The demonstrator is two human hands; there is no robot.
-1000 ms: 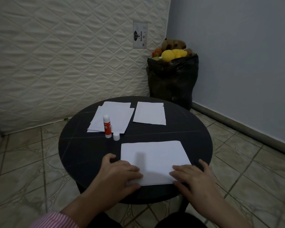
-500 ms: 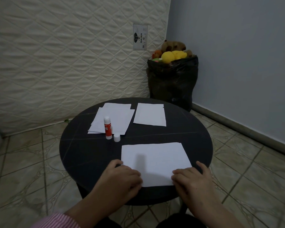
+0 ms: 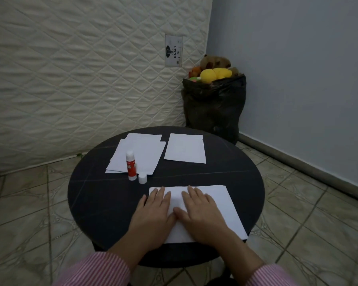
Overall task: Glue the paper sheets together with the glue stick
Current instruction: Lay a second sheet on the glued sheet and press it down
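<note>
A white paper sheet (image 3: 219,205) lies at the near side of the round black table (image 3: 95,195). My left hand (image 3: 153,215) presses flat on the sheet's left part, fingers straight. Beside it, my right hand (image 3: 201,213) lies flat on the sheet's middle, its thumb touching the left hand. An uncapped red and white glue stick (image 3: 131,166) stands upright behind the sheet, with its white cap (image 3: 142,178) just to its right. A loose pile of white sheets (image 3: 143,153) sits at the far left of the table and a single sheet (image 3: 185,148) at the far right.
A black bag (image 3: 214,108) stuffed with plush toys stands in the corner behind the table. A quilted mattress (image 3: 81,79) leans against the wall on the left. Tiled floor surrounds the table.
Both hands have slid forward from the sheet's near edge onto its surface. Their fingers have straightened and now lie flat, close together.
</note>
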